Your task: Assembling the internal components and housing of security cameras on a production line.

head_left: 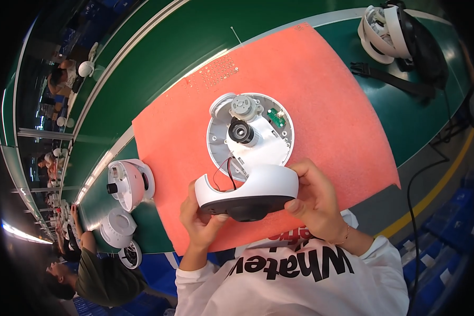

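With both hands I hold a white curved housing cover (250, 187) with a black face, tilted toward me near the pink mat's front edge. My left hand (199, 221) is closed round its left end, thumb at the black face. My right hand (317, 200) grips the right end between thumb and fingers. Just beyond the cover lies an open round white housing (287, 150), partly hidden by it. Inside are a black lens barrel (241, 131), a grey round motor (243, 107) and a small green circuit board (275, 117). Thin dark and red wires (230, 171) run between housing and cover.
The pink foam mat (337, 105) lies on a green bench and carries rows of small screws (219, 71). White housings stand left (134, 184) and back right (384, 34), beside a black strap (392, 79). A co-worker (102, 279) sits at left; blue bins (455, 231) are at right.
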The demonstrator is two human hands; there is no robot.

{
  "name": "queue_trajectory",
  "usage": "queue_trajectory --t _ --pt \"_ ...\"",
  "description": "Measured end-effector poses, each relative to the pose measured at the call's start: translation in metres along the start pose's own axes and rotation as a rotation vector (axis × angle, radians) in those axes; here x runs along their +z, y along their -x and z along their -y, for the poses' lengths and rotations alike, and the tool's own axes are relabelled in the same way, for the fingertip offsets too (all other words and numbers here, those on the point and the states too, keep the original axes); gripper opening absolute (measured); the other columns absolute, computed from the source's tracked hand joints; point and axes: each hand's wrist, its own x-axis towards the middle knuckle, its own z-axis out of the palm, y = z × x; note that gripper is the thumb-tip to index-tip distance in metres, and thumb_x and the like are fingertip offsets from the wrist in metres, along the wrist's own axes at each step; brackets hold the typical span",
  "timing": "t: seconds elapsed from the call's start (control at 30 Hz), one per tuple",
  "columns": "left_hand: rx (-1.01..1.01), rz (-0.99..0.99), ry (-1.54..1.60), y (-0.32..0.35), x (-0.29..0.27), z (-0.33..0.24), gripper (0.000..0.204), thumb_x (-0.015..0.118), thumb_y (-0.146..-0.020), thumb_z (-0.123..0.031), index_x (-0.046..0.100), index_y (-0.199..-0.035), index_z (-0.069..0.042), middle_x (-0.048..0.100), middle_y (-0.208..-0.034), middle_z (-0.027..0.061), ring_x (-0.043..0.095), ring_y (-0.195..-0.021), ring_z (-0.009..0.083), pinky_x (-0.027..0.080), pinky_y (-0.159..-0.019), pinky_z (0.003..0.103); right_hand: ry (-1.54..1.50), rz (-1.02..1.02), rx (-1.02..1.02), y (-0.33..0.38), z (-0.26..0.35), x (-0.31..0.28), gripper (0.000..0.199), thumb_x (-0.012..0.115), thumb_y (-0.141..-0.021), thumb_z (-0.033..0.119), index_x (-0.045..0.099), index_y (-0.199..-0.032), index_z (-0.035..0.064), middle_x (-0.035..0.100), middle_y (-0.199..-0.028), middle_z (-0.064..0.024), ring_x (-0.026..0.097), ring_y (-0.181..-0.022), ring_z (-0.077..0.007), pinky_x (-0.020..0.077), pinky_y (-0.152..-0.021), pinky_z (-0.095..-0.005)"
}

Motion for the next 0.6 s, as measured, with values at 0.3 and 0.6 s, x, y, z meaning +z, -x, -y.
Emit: queue_trajectory --t 0.3,0.6 --pt "-0.177 0.055 0.242 0.007 0.006 -0.005 0.061 0.075 -0.069 -0.013 0.041 -0.114 0.008 0.052 -0.106 0.0129 0.053 -0.097 0.0182 0.042 -0.085 0.029 -0.165 -0.044 0.144 -0.002 -0.002 -0.004 0.031 0.055 -0.087 0.023 0.042 -0.105 0.0021 0.052 -0.097 -0.0055 0.049 -0.092 -0.0096 0.0413 -0.079 -0.0246" --pt "-0.224 0.034 0.263 0.016 0.011 -0.003 0.062 0.073 -0.067 -0.004 0.035 -0.115 0.003 0.048 -0.111 0.0142 0.051 -0.102 0.0196 0.043 -0.088 0.032 -0.001 0.081 -0.005 -0.002 -0.009 -0.01 0.044 0.056 -0.086 0.017 0.033 -0.119 0.0009 0.047 -0.108 -0.0101 0.049 -0.1 -0.0145 0.0405 -0.087 -0.0292"
